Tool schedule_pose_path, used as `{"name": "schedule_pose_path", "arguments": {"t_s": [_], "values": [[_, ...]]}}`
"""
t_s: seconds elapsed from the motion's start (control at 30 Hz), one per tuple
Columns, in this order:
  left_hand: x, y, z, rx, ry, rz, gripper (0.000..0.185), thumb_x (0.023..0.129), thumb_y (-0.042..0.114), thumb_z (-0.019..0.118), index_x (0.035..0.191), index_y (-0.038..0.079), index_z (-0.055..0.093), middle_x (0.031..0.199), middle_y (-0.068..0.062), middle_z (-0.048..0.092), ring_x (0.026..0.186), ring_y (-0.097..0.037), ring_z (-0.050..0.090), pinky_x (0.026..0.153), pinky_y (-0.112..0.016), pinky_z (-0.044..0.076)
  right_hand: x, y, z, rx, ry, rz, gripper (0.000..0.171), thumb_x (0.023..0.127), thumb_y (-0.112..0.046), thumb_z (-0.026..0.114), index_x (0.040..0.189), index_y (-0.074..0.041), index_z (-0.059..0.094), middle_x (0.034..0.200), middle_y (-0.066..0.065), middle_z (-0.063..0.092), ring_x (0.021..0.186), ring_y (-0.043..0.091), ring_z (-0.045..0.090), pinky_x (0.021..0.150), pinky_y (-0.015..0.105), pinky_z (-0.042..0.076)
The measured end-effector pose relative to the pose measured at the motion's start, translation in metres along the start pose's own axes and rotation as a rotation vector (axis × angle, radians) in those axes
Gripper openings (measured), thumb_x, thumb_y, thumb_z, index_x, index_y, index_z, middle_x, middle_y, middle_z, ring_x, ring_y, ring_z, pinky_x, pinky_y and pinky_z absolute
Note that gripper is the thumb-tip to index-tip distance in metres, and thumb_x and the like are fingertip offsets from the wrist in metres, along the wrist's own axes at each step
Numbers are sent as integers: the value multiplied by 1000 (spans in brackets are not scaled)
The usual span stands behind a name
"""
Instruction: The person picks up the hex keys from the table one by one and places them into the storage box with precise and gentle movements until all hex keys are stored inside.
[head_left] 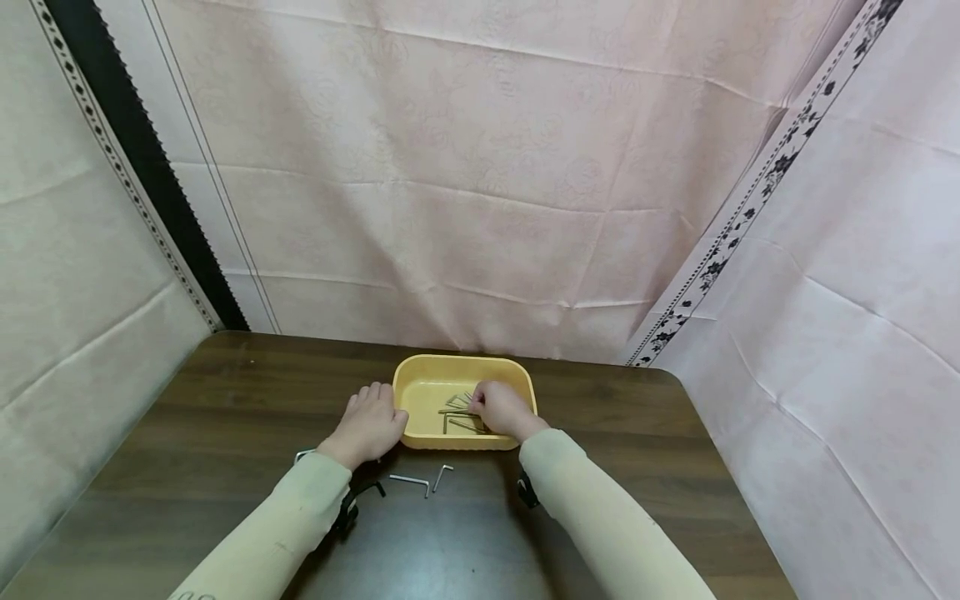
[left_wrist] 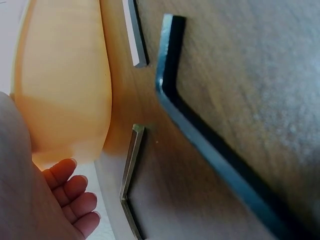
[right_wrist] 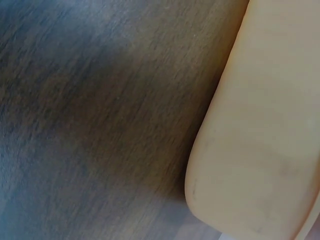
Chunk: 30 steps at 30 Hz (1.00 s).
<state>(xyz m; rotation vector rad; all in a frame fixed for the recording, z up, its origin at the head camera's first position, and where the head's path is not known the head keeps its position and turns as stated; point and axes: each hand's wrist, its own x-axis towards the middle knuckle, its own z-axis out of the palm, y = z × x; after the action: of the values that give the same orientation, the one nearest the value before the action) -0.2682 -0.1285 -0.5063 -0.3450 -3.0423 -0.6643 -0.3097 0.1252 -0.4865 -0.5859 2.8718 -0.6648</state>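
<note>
Your right hand [head_left: 504, 410] is inside the yellow tray [head_left: 420, 385], fingers curled down onto the pile of hex keys [head_left: 459, 414] lying directly beneath them; whether they actually pinch one you cannot tell, as the knuckles hide the tips. The keys' long arms run mostly left-right across the tray floor. Your left hand [head_left: 369, 425] rests against the tray's left wall, fingers loosely bent. Two more hex keys [head_left: 423, 481] lie on the desk [head_left: 225, 417] just before the tray, nearer your left hand.
</note>
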Motion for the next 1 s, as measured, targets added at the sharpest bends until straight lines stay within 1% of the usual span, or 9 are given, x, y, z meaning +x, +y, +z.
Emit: {"name": "schedule_pose_path", "arguments": {"t_s": [0.17,0.23,0.47,0.57,0.8,0.9,1.0], "values": [[-1,0,0,-1,-1,5,27,94,27,42,104,2,47,93,-8,41,86,-27,37,79,-42,31,0,-2,0,29,4,-1,16,95,-19,61,82,-10,60,74,-4,56,66,12,50,66,31,43],[-1,0,0,-1,0,6,26,94,26,42,103,2,47,93,-8,41,85,-27,37,79,-42,31,0,-2,-1,38,21,-8,15,95,-19,61,83,-11,59,74,-4,55,66,12,50,66,31,43],[0,-1,1,4,7,7,27,94,27,42,104,2,47,94,-8,41,86,-27,37,79,-42,31,-9,-8,-7,121,86,-80,6,94,-17,62,91,-12,61,80,-6,58,73,12,53,69,30,44],[1,-1,1,6,3,7,27,95,27,42,104,2,46,94,-8,41,86,-27,36,78,-42,30,-19,-12,-12,150,96,-108,8,94,-20,64,95,-12,61,82,-7,58,74,11,53,68,29,45],[1,-1,1,0,-9,10,26,95,27,41,104,2,46,93,-9,40,86,-27,36,79,-42,30,-50,-21,-18,191,111,-189,26,90,-27,69,107,-10,63,90,-8,60,81,9,56,71,28,47],[1,-1,0,-4,-7,16,27,95,27,42,103,2,46,93,-9,41,86,-27,36,79,-42,30,-60,-23,-17,205,113,-214,29,88,-27,71,110,-10,63,94,-6,61,82,9,56,71,28,47],[1,-1,1,-9,-4,19,26,95,27,42,102,2,46,93,-9,41,86,-27,36,78,-43,30,-67,-24,-14,203,109,-243,27,88,-29,71,109,-14,63,95,-6,61,81,8,55,70,27,47]]}}
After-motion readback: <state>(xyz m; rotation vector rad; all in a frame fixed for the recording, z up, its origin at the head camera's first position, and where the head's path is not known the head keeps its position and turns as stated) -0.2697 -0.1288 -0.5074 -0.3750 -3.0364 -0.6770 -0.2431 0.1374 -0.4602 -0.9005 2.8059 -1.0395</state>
